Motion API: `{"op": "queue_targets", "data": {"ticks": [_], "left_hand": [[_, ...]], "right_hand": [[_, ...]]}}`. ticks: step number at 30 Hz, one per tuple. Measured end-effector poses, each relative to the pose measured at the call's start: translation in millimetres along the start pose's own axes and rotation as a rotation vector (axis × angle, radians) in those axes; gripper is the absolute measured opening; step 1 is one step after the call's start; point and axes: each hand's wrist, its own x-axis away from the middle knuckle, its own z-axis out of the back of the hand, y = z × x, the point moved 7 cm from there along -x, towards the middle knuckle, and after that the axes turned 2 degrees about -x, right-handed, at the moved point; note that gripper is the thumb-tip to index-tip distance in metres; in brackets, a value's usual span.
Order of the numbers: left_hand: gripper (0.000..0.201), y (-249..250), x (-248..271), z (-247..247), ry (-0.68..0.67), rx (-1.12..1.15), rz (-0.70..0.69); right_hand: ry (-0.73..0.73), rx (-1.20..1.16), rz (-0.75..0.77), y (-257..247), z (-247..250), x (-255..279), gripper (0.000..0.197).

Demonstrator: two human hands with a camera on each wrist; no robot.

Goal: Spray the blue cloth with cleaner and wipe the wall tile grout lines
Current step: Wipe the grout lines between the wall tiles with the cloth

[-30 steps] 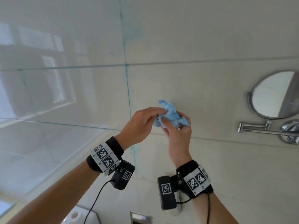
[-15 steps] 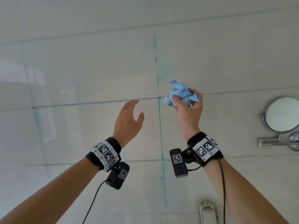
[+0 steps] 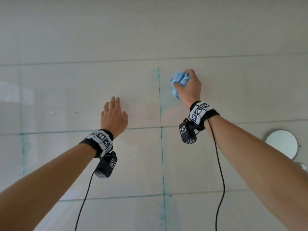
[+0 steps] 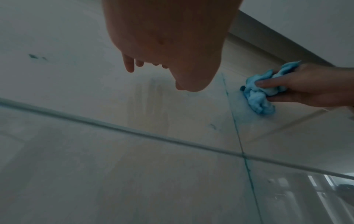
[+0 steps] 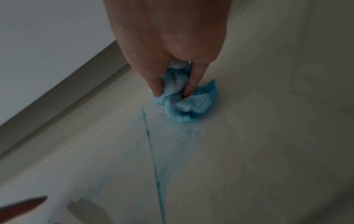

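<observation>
Head view shows the blue cloth [image 3: 179,83] bunched into a wad and pressed against the wall tile [image 3: 241,90], just right of the blue-stained vertical grout line [image 3: 159,97], near its top end. The right hand [image 3: 189,88] grips it with thumb and fingers curled round the folds; the right wrist view confirms the pinch. A second ago both hands worked the cloth together away from the wall; since then the left hand [image 3: 114,116] has let go and hangs with fingers straight and empty, close to the tile left of the line. A round mirror [image 3: 281,145] sits low on the right. Judging by this, folding is over and wiping begins: the cloth needs to slide left onto the stained line and then follow it down.
</observation>
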Motion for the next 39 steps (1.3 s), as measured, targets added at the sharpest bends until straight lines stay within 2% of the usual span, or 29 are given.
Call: {"op": "queue_targets", "data": {"ticks": [7,10,13,16,19,23,26,28,31,35,39], "left_hand": [[0.064,4,-39,6,0.006,-0.054,-0.026],[0.074,-3,-50,3,0.005,-0.103,-0.029],[0.081,-7,-56,-2,0.036,-0.119,-0.050],[0.082,-7,-56,-5,0.053,-0.115,-0.048],[0.083,-6,-54,-6,0.060,-0.125,-0.042],[0.085,-6,-52,-8,0.064,-0.112,-0.036],[0.088,-9,-48,-9,0.069,-0.104,-0.040],[0.088,-9,-47,-9,0.069,-0.100,-0.045],[0.088,-9,-45,-9,0.063,-0.093,-0.048],[0.089,-11,-45,-7,0.047,-0.093,-0.058],[0.089,-11,-44,-8,0.050,-0.079,-0.065]], "right_hand": [[-0.046,0.377,0.128,-10,-46,-25,0.023],[-0.064,0.483,0.240,-27,-58,-41,0.019],[-0.088,0.530,0.363,-53,-69,-60,0.030],[-0.152,0.550,0.432,-82,-80,-70,0.026],[-0.161,0.573,0.477,-84,-96,-75,0.033],[-0.136,0.588,0.519,-60,-104,-49,0.030],[-0.230,0.646,0.622,-47,-108,-13,0.020],[-0.305,0.654,0.686,-44,-106,2,0.021],[-0.354,0.696,0.671,-49,-103,-16,0.022],[-0.229,0.640,0.526,-65,-103,-52,0.028],[-0.158,0.660,0.471,-67,-111,-40,0.024]]}}
